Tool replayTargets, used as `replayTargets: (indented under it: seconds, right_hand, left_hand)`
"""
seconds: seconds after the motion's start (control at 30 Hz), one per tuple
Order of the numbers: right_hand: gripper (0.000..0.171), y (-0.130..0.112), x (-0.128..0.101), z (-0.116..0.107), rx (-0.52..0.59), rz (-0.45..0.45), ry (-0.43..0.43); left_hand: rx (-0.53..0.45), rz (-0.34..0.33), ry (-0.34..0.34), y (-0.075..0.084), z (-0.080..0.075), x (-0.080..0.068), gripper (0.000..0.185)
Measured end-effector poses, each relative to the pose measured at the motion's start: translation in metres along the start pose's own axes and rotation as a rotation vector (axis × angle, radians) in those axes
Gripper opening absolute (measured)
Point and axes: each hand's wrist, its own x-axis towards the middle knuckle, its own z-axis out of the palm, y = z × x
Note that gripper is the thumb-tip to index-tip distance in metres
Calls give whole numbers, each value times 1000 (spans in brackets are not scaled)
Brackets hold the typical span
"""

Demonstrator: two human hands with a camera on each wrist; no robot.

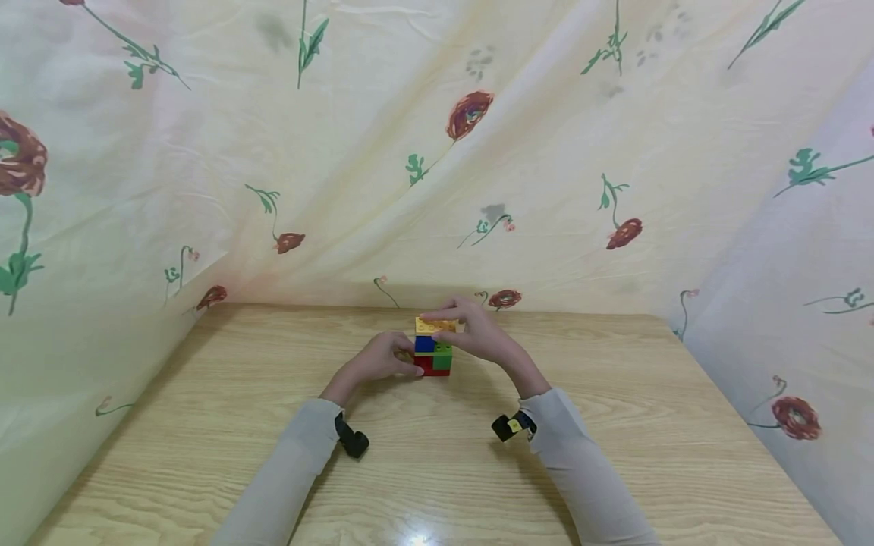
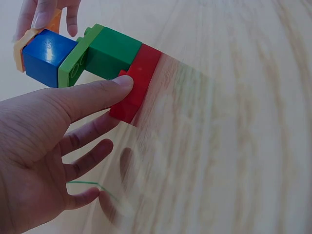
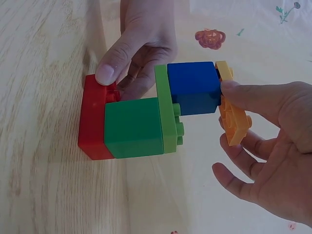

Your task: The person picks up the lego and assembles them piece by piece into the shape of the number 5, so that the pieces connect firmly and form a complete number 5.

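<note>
Pinching orange plate w/ right hand, left hand thumb steadying red brick; blocks look rigid, light, prob slick.

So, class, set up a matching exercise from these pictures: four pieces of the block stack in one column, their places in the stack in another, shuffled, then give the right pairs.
Things:
1. red brick
2. thin light-green plate
3. blue brick
4. orange plate

Places:
A. at the very top, pinched by the right hand
B. right under the orange plate
C. at the bottom, on the table, touched by the left hand
D. between the dark green brick and the blue one

Pairs: 1-C, 2-D, 3-B, 4-A
</note>
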Motion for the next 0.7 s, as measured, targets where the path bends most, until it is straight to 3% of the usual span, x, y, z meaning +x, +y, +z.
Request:
replayTargets:
  seconds: [0.7]
  right_hand:
    - [36, 3, 1, 1, 13, 5, -24]
  left_hand:
    - [-7, -6, 0, 2, 0, -1, 22]
